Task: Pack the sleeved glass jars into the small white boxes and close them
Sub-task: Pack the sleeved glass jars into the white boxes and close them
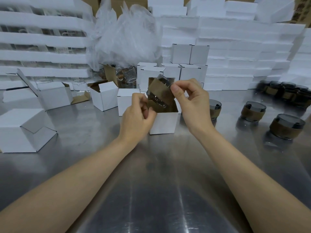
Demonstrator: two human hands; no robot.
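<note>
A small white box (164, 122) stands open at the table's middle, brown inside. Tilted over its mouth is a glass jar in a brown cardboard sleeve (159, 93), partly lowered in. My right hand (190, 100) pinches the jar's upper rim between thumb and fingers. My left hand (138, 116) curls at the box's left top edge, fingers at the jar's lower side and the flap. More sleeved jars (253, 111) stand on the table to the right, with a dark cluster (286, 92) farther back.
Open and folded white boxes (25, 130) lie at the left and behind the middle (104, 95). Closed boxes are stacked at the back (190, 54). White foam slabs wall the rear (244, 52), with crumpled plastic wrap (124, 36). The steel table (156, 190) reaches toward me.
</note>
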